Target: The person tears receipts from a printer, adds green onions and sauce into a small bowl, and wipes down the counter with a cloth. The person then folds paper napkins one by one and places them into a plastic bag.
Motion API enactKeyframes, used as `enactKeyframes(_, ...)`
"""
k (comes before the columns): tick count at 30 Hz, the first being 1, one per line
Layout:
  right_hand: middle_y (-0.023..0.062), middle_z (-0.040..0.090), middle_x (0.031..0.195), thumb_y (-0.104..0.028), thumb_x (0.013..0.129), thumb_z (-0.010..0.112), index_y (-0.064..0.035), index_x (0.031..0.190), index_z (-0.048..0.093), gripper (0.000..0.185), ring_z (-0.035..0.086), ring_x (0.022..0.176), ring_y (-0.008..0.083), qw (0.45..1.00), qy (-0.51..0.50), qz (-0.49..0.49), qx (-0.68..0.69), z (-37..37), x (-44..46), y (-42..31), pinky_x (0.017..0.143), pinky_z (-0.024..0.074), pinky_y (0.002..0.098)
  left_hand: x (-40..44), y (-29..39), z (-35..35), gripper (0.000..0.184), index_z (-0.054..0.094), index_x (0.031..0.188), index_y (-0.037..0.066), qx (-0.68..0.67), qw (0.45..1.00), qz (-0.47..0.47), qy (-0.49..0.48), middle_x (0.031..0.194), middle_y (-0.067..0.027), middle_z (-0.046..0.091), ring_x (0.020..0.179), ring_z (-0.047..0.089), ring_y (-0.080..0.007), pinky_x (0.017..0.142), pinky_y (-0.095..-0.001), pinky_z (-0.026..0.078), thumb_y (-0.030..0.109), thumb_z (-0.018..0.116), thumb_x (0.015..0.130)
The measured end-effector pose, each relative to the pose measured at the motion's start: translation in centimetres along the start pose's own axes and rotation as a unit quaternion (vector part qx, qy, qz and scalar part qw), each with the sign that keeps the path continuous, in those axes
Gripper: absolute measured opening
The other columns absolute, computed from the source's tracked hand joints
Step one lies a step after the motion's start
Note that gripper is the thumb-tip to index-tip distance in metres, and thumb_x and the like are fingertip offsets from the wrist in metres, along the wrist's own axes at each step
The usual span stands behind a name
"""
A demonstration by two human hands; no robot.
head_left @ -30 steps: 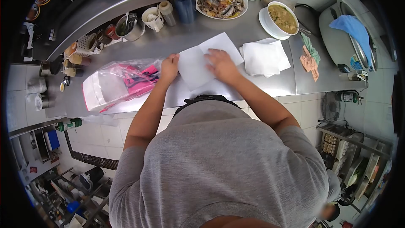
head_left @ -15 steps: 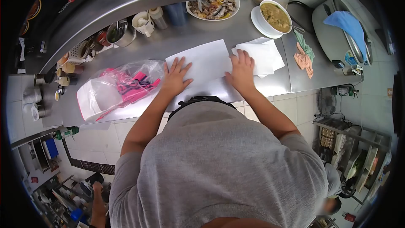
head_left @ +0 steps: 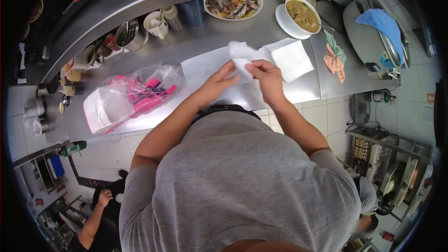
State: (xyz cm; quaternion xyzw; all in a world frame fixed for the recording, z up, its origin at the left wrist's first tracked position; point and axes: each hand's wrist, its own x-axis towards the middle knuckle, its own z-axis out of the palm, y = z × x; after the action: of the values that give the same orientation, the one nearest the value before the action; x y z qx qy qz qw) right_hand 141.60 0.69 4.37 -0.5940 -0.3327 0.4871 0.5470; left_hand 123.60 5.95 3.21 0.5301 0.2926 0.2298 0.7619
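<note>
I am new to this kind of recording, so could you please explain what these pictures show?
There is no machine here: a person works with two bare hands, seen by one camera worn on the head, looking forward and down. On the metal counter lie a flat white sheet, a stack of paper and a plastic bag. Farther back stand a plate of food and a bowl of soup. The right hand pinches a white piece of paper; the left hand is open beside it, perhaps touching it.
</note>
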Motion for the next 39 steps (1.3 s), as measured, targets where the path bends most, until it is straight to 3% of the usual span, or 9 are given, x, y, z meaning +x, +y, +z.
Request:
enactKeyframes(5, 0.0070, 0.066, 0.090, -0.017, 0.093, 0.059, 0.0013, 0.102, 0.065, 0.021, 0.062, 0.081, 0.0141, 0.984, -0.082, 0.080, 0.135, 3.2, -0.8, -1.3, 0.075, 0.0500, 0.0273, -0.8, 0.7, 1.0, 0.078, 0.018, 0.147, 0.008, -0.057, 0.997, 0.044, -0.023, 0.138, -0.0091, 0.040, 0.125, 0.045, -0.0244, 0.105, -0.0376, 0.032, 0.004, 0.060, 0.081)
enactKeyframes(9, 0.0101, 0.065, 0.100, -0.018, 0.095, 0.055, 0.0017, 0.108, 0.062, 0.025, 0.062, 0.086, 0.0161, 0.977, -0.124, 0.078, 0.157, 3.4, -0.3, -1.2, 0.077, 0.0499, 0.0287, -1.5, 0.9, 1.1, 0.065, 0.033, 0.139, 0.004, -0.101, 0.991, 0.056, 0.065, 0.130, -0.0096, 0.049, 0.118, 0.050, -0.0240, 0.101, -0.0362, 0.038, -0.002, 0.056, 0.079)
enactKeyframes(13, 0.0100, 0.065, 0.108, -0.021, 0.094, 0.057, 0.0000, 0.114, 0.061, 0.029, 0.060, 0.092, 0.0158, 0.992, -0.046, -0.110, -0.038, 2.4, 1.2, -0.7, 0.079, 0.0471, 0.0270, -1.5, 0.6, 0.0, 0.049, 0.048, 0.126, -0.002, -0.213, 0.964, 0.011, 0.159, 0.118, -0.0123, 0.059, 0.109, 0.058, -0.0251, 0.096, -0.0364, 0.044, -0.005, 0.053, 0.078)
enactKeyframes(16, 0.0075, 0.065, 0.101, -0.024, 0.088, 0.066, 0.0003, 0.111, 0.063, 0.033, 0.060, 0.089, 0.0124, 0.995, -0.015, 0.000, -0.098, 0.8, 3.1, -2.0, 0.076, 0.0457, 0.0243, -1.8, 1.3, -1.6, 0.046, 0.049, 0.124, -0.004, -0.262, 0.954, -0.003, 0.144, 0.118, -0.0156, 0.060, 0.108, 0.059, -0.0280, 0.096, -0.0388, 0.045, -0.004, 0.053, 0.078)
enactKeyframes(18, 0.0060, 0.066, 0.092, -0.024, 0.085, 0.070, 0.0006, 0.103, 0.067, 0.030, 0.060, 0.082, 0.0111, 0.988, -0.119, 0.102, -0.011, 0.0, 3.3, -2.6, 0.072, 0.0453, 0.0232, -1.6, 1.4, -2.5, 0.054, 0.042, 0.133, -0.003, -0.236, 0.965, -0.025, 0.111, 0.128, -0.0184, 0.053, 0.119, 0.052, -0.0295, 0.102, -0.0394, 0.040, -0.001, 0.054, 0.080)
enactKeyframes(21, 0.0050, 0.066, 0.087, -0.023, 0.085, 0.069, 0.0010, 0.097, 0.068, 0.027, 0.060, 0.077, 0.0113, 0.987, -0.134, 0.069, -0.054, 0.3, 3.6, -1.8, 0.068, 0.0459, 0.0228, -1.2, 2.5, -0.4, 0.067, 0.020, 0.146, 0.000, 0.031, 0.948, 0.014, 0.317, 0.145, -0.0192, 0.033, 0.136, 0.032, -0.0284, 0.111, -0.0392, 0.027, 0.022, 0.054, 0.092)
enactKeyframes(24, 0.0056, 0.066, 0.087, -0.022, 0.087, 0.068, 0.0016, 0.093, 0.068, 0.024, 0.061, 0.078, 0.0124, 0.989, -0.131, 0.010, -0.067, 3.1, 2.0, -3.1, 0.069, 0.0487, 0.0246, -1.0, 1.5, 0.1, 0.082, 0.002, 0.149, 0.003, -0.097, 0.978, 0.040, 0.179, 0.154, -0.0159, 0.016, 0.142, 0.015, -0.0242, 0.113, -0.0379, 0.018, 0.052, 0.040, 0.096)
enactKeyframes(25, 0.0065, 0.066, 0.090, -0.021, 0.087, 0.067, 0.0017, 0.094, 0.067, 0.023, 0.061, 0.082, 0.0132, 0.986, -0.166, 0.027, -0.019, 3.8, 1.6, -2.9, 0.071, 0.0498, 0.0255, -0.8, 1.8, 1.0, 0.087, 0.012, 0.148, 0.004, -0.130, 0.982, 0.034, 0.130, 0.149, -0.0138, 0.027, 0.138, 0.025, -0.0229, 0.112, -0.0380, 0.023, 0.069, 0.023, 0.091)
enactKeyframes(39, 0.0071, 0.065, 0.093, -0.009, 0.086, 0.066, 0.0027, 0.100, 0.062, 0.019, 0.062, 0.084, 0.0130, 0.981, -0.187, 0.047, 0.000, 4.6, 1.1, -1.4, 0.072, 0.0524, 0.0264, -1.3, 1.8, 1.0, 0.092, 0.030, 0.141, 0.004, -0.232, 0.967, 0.029, 0.101, 0.133, -0.0108, 0.047, 0.124, 0.045, -0.0212, 0.107, -0.0373, 0.031, 0.077, 0.018, 0.086)
